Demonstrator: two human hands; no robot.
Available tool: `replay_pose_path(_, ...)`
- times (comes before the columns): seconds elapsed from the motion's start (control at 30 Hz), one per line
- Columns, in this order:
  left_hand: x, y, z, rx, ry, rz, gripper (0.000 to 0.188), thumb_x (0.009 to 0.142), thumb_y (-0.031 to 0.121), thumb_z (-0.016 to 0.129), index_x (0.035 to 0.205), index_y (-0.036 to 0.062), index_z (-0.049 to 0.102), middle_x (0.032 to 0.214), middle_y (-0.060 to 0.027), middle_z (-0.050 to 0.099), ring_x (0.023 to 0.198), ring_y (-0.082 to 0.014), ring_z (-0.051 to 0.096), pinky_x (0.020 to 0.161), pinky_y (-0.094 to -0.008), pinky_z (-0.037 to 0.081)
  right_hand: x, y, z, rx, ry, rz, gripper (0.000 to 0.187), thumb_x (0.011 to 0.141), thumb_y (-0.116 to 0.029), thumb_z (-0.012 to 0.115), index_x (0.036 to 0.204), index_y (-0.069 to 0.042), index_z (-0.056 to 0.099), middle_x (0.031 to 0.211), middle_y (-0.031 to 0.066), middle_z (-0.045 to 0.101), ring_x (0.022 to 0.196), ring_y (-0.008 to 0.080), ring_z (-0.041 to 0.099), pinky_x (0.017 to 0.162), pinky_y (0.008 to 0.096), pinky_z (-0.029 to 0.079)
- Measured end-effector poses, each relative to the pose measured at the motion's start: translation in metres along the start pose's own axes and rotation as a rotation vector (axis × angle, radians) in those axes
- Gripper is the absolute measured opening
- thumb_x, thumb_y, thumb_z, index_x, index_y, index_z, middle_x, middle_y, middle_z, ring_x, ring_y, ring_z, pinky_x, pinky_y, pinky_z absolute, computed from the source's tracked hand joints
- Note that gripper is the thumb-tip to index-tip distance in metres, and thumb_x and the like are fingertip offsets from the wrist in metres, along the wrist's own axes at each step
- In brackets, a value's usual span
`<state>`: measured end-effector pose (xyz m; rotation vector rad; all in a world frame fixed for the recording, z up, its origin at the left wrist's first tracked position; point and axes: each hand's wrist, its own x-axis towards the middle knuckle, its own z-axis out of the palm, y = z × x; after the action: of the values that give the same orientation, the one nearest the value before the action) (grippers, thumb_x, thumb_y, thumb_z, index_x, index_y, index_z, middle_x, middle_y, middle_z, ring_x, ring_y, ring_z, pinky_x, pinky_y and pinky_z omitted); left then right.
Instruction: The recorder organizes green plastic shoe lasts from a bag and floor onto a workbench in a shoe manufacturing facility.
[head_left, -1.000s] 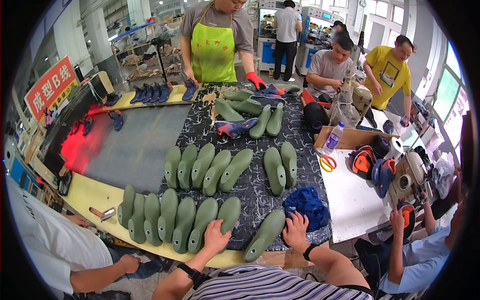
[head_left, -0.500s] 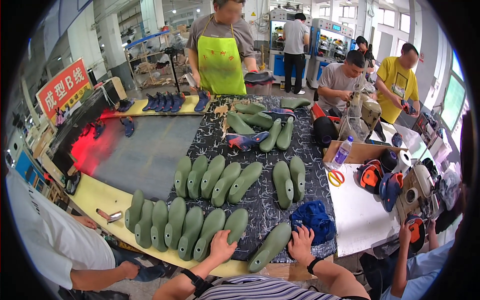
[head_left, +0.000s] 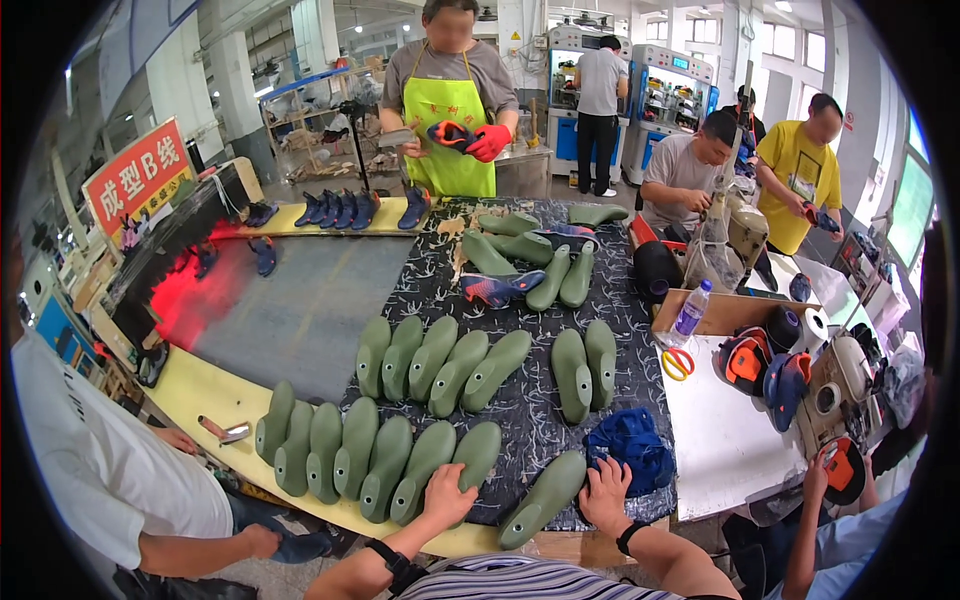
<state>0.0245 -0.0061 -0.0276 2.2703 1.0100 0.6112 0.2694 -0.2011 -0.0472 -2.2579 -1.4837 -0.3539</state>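
Green shoe lasts stand in a row along the near edge of the table. Over the heel end of the rightmost shoe last (head_left: 480, 447) in that row, my left hand (head_left: 447, 496) is closed, its fingers curled round the side. My right hand (head_left: 605, 498) lies with fingers spread at the near edge of a crumpled blue cloth (head_left: 630, 448). Just left of it a single shoe last (head_left: 545, 498) lies at a slant, close to the thumb. Farther back are another row of lasts (head_left: 433, 358) and a separate pair (head_left: 572, 375).
Beyond the lasts lies a dark blue-orange shoe upper (head_left: 502, 289). At right, scissors (head_left: 678, 364), a water bottle (head_left: 690, 312) and a sewing machine (head_left: 835, 385) occupy a white table. Co-workers surround the tables; one opposite wears a yellow-green apron (head_left: 445, 130).
My hands keep their places on the last and by the cloth. The aproned co-worker has raised a shoe, and a red-gloved hand now shows. At lower right, another person's orange-dark piece has turned.
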Motion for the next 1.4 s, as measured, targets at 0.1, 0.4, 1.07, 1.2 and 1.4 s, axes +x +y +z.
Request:
replay_pose_path(0.1,0.0005,-0.0008,0.0001,-0.020,0.003,0.008,0.046,0.070,0.022,0.063,0.107,-0.0015,0.054,0.105,-0.0180,0.054,0.099,-0.0370,0.051,0.085,-0.0430,0.042,-0.0007,0.0020,0.0009,0.004,-0.010,-0.002,0.033,0.067,-0.015,0.060,0.098,-0.003,0.056,0.114,0.0183,0.050,0.116,0.0352,0.039,0.099,0.0544,0.021)
replay_pose_path(0.4,-0.0005,0.0000,-0.0010,-0.027,-0.013,-0.018,0.046,0.070,0.024,0.063,0.108,-0.0004,0.054,0.105,-0.0181,0.054,0.099,-0.0372,0.051,0.086,-0.0439,0.042,0.0004,0.0003,-0.0007,0.001,-0.014,-0.003,0.032,0.068,-0.014,0.059,0.097,-0.002,0.056,0.114,0.0187,0.050,0.115,0.0355,0.040,0.099,0.0550,0.021)
replay_pose_path(1.07,0.0002,-0.0006,-0.0013,-0.016,-0.001,0.003,0.045,0.069,0.022,0.064,0.107,0.0002,0.055,0.105,-0.0168,0.055,0.099,-0.0360,0.051,0.085,-0.0432,0.042,0.0006,-0.0001,-0.0010,-0.009,-0.021,0.009,0.034,0.067,-0.015,0.059,0.099,-0.003,0.056,0.113,0.0185,0.049,0.115,0.0355,0.039,0.099,0.0549,0.020)
replay_pose_path(1.2,0.0006,-0.0047,0.0015,-0.014,0.031,0.028,0.045,0.069,0.023,0.064,0.107,-0.0001,0.055,0.104,-0.0169,0.055,0.098,-0.0361,0.052,0.085,-0.0433,0.042,0.0030,-0.0005,-0.0001,-0.011,-0.011,-0.008,0.034,0.068,-0.016,0.059,0.099,-0.002,0.056,0.114,0.0193,0.050,0.115,0.0359,0.039,0.099,0.0552,0.021)
replay_pose_path(1.4,0.0004,-0.0028,0.0004,-0.016,0.020,0.020,0.046,0.069,0.023,0.065,0.107,-0.0005,0.055,0.104,-0.0173,0.055,0.098,-0.0361,0.052,0.085,-0.0430,0.043,0.0004,-0.0006,0.0001,-0.009,-0.022,-0.004,0.034,0.068,-0.016,0.059,0.099,-0.002,0.056,0.114,0.0194,0.050,0.115,0.0363,0.039,0.099,0.0555,0.021)
